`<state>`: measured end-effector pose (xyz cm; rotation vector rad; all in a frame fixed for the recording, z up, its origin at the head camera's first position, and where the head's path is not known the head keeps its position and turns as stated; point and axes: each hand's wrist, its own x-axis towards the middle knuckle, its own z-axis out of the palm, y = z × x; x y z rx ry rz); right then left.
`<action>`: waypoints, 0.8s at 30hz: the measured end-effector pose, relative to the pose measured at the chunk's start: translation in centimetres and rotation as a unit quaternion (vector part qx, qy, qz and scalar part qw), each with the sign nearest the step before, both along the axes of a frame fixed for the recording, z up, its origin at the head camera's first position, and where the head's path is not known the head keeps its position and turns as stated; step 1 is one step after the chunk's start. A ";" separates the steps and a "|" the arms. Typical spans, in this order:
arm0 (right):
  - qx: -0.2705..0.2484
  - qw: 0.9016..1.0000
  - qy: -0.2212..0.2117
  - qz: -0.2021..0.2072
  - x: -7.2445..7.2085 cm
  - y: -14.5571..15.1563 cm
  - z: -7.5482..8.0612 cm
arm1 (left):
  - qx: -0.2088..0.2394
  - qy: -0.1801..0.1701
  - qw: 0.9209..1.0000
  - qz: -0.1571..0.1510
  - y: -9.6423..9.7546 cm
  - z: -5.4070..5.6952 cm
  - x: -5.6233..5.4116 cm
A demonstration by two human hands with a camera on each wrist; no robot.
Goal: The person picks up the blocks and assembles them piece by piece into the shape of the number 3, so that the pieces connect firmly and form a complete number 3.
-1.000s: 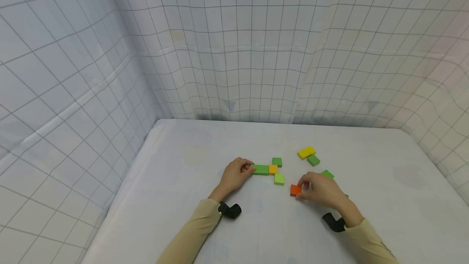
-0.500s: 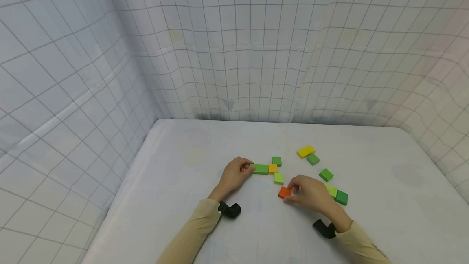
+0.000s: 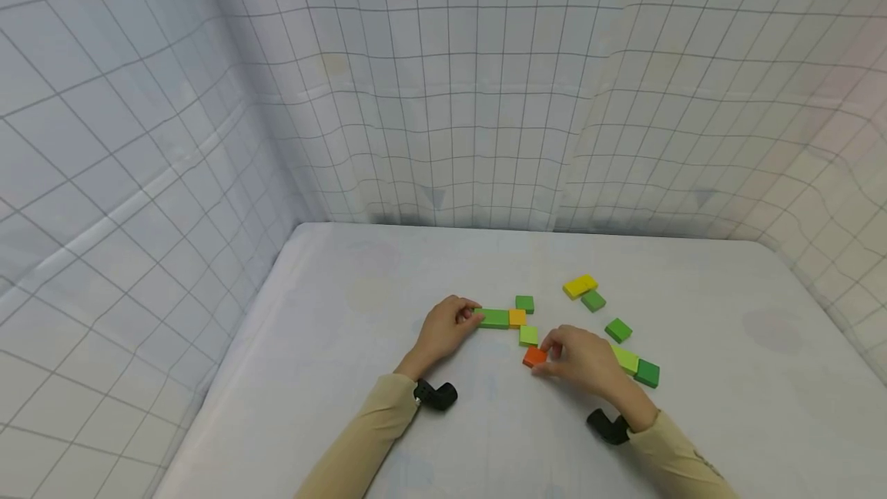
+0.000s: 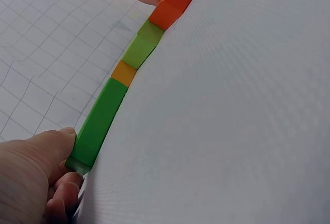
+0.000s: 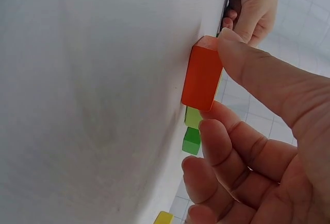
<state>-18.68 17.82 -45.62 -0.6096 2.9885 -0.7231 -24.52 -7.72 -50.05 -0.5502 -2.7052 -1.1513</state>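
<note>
On a white tabletop (image 3: 333,276), your left hand (image 3: 443,331) pinches the left end of a long green block (image 3: 495,319) between thumb and fingers. An orange block (image 3: 517,319) touches that block's right end. A small green block (image 3: 524,304) lies just beyond the orange one, and a lime block (image 3: 529,336) just on its nearer side.

Your right hand (image 3: 582,360) pinches a red-orange block (image 3: 535,356) between thumb and index finger; its other fingers curl loosely, apart from the block. This block sits turned at an angle, near the lime block's front edge; whether the two touch, you cannot tell.

Farther back and to the right, a yellow piece (image 3: 580,286) lies just beside a mid-green block (image 3: 594,300). Nearer, a leaf-green block (image 3: 618,329) lies alone. Beyond your right wrist, a yellow-green block (image 3: 627,361), partly hidden, meets a dark green block (image 3: 647,373).
</note>
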 end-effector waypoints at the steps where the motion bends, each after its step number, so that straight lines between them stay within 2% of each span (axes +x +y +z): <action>1: 0.000 1.000 -0.001 0.000 0.0 0.0 0.0 | 0.002 0.001 1.000 -0.001 0.0 0.0 0.0; 24: -0.004 1.000 -0.007 -0.007 -0.3 0.0 -0.1 | 0.003 0.002 1.000 0.000 0.0 0.0 -0.1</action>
